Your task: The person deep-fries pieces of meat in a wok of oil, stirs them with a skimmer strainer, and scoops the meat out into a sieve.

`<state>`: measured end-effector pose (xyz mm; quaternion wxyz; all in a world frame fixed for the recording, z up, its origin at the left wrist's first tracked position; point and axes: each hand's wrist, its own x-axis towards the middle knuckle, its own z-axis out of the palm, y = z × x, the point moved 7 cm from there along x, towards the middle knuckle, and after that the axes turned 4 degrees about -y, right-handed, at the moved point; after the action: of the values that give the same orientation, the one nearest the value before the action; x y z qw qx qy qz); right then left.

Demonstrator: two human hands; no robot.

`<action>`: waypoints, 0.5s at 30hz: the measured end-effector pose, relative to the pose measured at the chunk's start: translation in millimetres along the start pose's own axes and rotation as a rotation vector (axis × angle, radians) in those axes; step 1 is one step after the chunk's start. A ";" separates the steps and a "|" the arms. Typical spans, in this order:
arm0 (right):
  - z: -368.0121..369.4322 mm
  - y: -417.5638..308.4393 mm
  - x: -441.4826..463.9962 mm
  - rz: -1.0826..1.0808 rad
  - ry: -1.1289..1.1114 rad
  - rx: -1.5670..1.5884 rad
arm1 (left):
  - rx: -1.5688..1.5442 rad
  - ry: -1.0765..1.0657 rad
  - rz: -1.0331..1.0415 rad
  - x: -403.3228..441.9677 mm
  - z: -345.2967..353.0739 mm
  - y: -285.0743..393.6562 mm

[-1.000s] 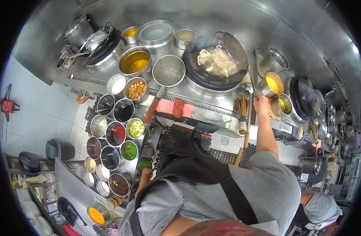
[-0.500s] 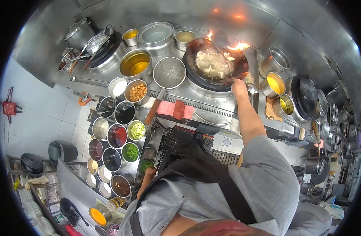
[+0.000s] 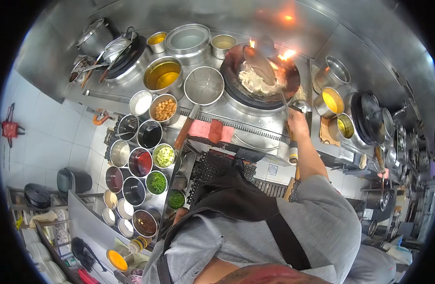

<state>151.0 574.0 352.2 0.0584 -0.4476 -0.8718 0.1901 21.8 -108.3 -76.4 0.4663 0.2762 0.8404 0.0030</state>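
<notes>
- A lidded metal pot [image 3: 96, 39] stood at the upper left.
- White plates [image 3: 40, 251] were stacked at the lower left.
- A dark bin [image 3: 77, 181] stood at the left side.
- A black pan [image 3: 370, 113] was at the right.

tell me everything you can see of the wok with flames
The wok is broad, round, dark and metal-looking, its inner wall tinged reddish brown. It sits over a silvery stove ring, with flames at its far rim. Pale food pieces lie inside. A broad round tool hides part of the interior; whether it touches the wok is unclear. The right hand, outside the near right rim, grips a long handle crossing it.
</notes>
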 end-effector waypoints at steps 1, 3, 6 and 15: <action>9.6 1.9 6.4 -0.061 0.019 -0.028 | 0.002 -0.006 0.000 4.6 -5.6 3.7; 16.7 6.8 17.7 -0.097 0.065 -0.028 | 0.006 0.004 0.002 13.7 -25.3 11.7; -2.8 -7.7 7.8 -0.214 0.229 -0.020 | -0.048 0.074 -0.002 32.0 -59.0 18.7; -1.7 12.0 -21.2 -0.096 0.091 0.069 | -0.524 0.037 -0.283 21.2 -72.4 29.9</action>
<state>173.2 563.8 350.6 0.1222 -0.4113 -0.8817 0.1964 -30.0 -54.8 -44.2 0.5020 0.0266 0.8495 0.1600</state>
